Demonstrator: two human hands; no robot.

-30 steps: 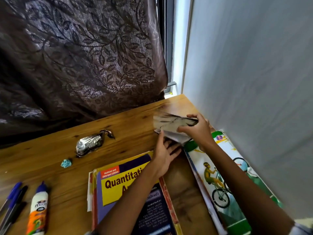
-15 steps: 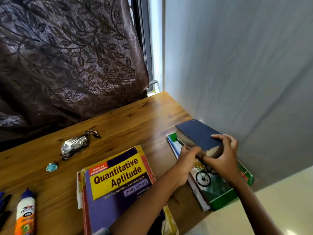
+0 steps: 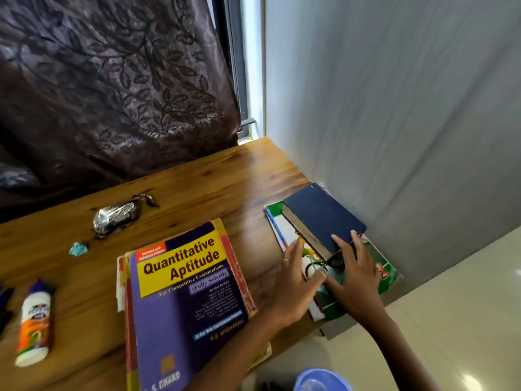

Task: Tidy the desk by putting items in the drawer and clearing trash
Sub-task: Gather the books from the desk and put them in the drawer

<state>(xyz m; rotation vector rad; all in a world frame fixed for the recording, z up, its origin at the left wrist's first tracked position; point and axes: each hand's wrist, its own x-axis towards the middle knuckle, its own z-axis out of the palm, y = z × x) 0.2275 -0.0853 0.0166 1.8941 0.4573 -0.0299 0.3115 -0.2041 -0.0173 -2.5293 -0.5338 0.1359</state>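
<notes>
1. Head view, hands: Two bare forearms reach in from the lower edge toward the right end of a wooden desk [image 3: 197, 187]. The left hand [image 3: 298, 280] lies palm down with fingers straight and spread, grasping nothing; a ring shows on one finger. Its fingertips rest on the green-covered book [image 3: 386, 269] lying flat at the desk's right edge.
2. Head view, right hand: The right hand [image 3: 356, 266] is also flat and released, fingers extended. Its fingertips touch the near end of a dark blue hardcover book [image 3: 321, 213], without curling round it.
3. Head view, books: The dark blue book sits on top of the green-covered book, close to the grey wall [image 3: 394, 108]. Left of the hands lies a large purple and yellow book [image 3: 183, 292] titled "Quantitative Aptitude"; the left forearm crosses its lower right corner.
4. Head view, small items: Farther left on the desk are a crumpled foil wrapper [image 3: 115, 218], a small blue-green scrap [image 3: 78, 248] just below it, and a white glue bottle [image 3: 33, 325] with an orange label lying near the left edge.
5. Head view, surroundings: A dark leaf-patterned curtain [image 3: 112, 80] hangs behind the desk. A blue plastic bowl [image 3: 321, 380] shows on the floor at the bottom edge.
</notes>
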